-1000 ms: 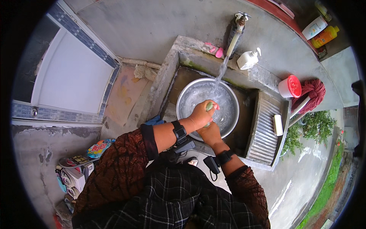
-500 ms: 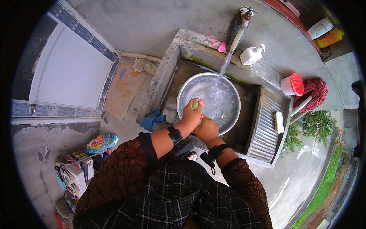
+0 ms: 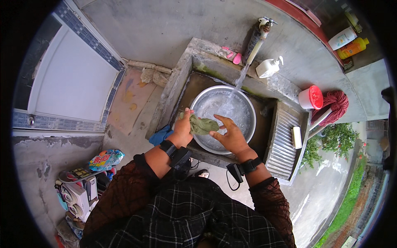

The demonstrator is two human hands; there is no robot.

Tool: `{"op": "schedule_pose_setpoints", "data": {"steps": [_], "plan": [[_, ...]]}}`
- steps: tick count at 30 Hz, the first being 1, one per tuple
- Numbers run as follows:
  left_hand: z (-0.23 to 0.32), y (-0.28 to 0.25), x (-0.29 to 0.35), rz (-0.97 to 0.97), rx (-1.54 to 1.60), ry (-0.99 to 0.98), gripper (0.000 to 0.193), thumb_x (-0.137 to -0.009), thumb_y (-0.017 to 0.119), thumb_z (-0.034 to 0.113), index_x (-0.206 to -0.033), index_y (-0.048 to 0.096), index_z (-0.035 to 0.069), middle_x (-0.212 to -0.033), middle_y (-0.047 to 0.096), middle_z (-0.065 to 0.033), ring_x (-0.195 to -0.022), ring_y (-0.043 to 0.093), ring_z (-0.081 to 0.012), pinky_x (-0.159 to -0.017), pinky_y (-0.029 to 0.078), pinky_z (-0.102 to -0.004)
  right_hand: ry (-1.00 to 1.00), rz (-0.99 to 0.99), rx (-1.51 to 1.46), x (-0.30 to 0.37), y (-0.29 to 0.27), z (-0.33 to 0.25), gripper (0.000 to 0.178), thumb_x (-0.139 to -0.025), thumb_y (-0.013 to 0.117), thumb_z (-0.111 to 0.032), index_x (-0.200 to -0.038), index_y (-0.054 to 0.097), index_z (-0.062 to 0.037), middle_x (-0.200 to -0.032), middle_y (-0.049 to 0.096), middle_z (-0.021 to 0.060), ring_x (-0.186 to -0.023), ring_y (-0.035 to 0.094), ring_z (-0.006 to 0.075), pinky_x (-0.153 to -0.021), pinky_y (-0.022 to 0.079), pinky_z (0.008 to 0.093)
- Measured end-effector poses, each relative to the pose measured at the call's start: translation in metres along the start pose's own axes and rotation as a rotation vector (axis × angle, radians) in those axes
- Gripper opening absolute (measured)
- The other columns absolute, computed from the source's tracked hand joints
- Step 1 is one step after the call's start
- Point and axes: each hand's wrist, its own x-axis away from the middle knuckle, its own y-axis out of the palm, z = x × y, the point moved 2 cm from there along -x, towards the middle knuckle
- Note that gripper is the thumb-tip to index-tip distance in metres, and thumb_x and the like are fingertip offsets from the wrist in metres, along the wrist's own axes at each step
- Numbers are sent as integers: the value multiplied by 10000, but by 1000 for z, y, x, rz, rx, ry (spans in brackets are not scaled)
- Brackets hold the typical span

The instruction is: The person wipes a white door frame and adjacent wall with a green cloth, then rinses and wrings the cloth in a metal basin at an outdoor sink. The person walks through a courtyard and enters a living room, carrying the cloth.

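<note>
A crumpled, twisted green cloth [image 3: 202, 126] is gripped at its left end by my left hand [image 3: 182, 130], whose fingers are closed round it. My right hand [image 3: 232, 135] is by the cloth's other end with thumb and fingers spread; whether the thumb tip touches the cloth I cannot tell. Both hands are over the near part of a round metal basin [image 3: 253, 124]. Bubbly water fills the basin, and a stream runs into it from the tap [image 3: 264, 27]. The basin stands inside a concrete sink [image 3: 171, 93].
A ribbed washboard slab [image 3: 283, 144] carries a white bar [image 3: 296, 137]. Along the back ledge are a white pump bottle [image 3: 268, 67] and a pink brush-like item [image 3: 237, 58]. A red-lidded tub [image 3: 311, 98] stands beside a red mop head [image 3: 333, 105]. Blue cloth [image 3: 160, 135] hangs over the sink's left edge.
The hands were pressed together, squeezing the cloth. They have moved apart, the right hand has opened, and the cloth now stretches out from the left hand.
</note>
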Motion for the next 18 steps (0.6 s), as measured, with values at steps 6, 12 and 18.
{"op": "schedule_pose_setpoints", "data": {"steps": [6, 12, 18], "plan": [[4, 13, 20, -220, -59, -160, 475, -994, 579, 542, -1222, 583, 125, -1110, 656, -104, -1025, 653, -231, -883, 560, -440, 378, -130, -244, 1, 4, -2, 312, -955, 731, -290, -1103, 658, -25, -764, 638, 46, -729, 564, 104, -695, 469, 250], [15, 26, 38, -283, -354, -90, 558, -1000, 580, 531, -1356, 525, 105, -1254, 598, -52, -1147, 590, -192, -978, 510, -398, 220, 281, -516, 1, -10, -5, 210, -1015, 655, -236, -1006, 682, -28, -814, 649, -27, -810, 547, 53, -727, 471, 231], [-8, 17, 32, -236, -538, -156, 392, -1079, 462, 371, -1388, 549, 146, -1270, 596, -31, -1144, 581, -170, -929, 521, -344, -42, 492, -56, 5, -13, -44, 165, -934, 732, -148, -876, 690, 1, -831, 672, 117, -758, 628, 213, -718, 499, 313]]}}
